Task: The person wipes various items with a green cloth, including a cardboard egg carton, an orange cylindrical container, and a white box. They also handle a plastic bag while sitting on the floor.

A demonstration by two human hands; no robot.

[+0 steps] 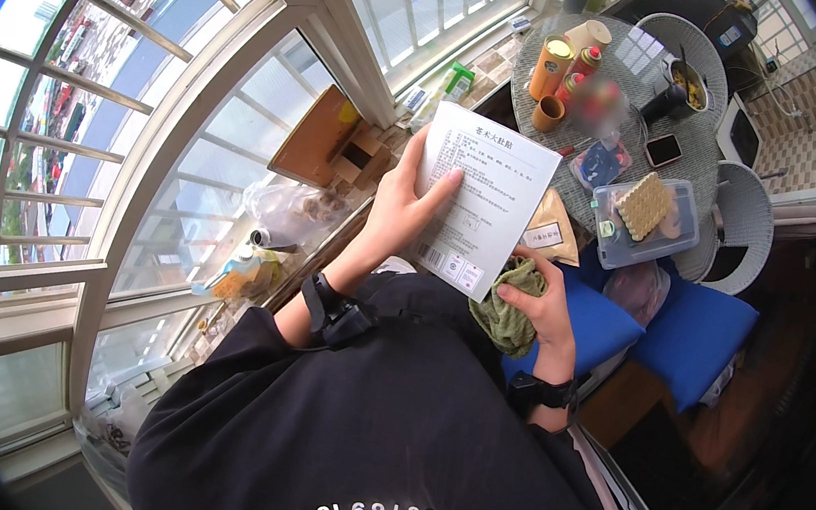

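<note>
My left hand grips a flat white box by its left side, the thumb across its printed face. Text and a barcode show on that face, which is tilted up towards me. In my right hand is a crumpled green cloth, bunched just under the lower right corner of the box. The right fingertips lie close to that corner; whether they touch it I cannot tell. Behind the box, a tan paper pouch with a label is partly hidden.
A round woven-top table at upper right bears an orange canister, spray cans, a brown cup, a phone and a plastic container. Blue cushions lie below it. Plastic bags line the window side at left.
</note>
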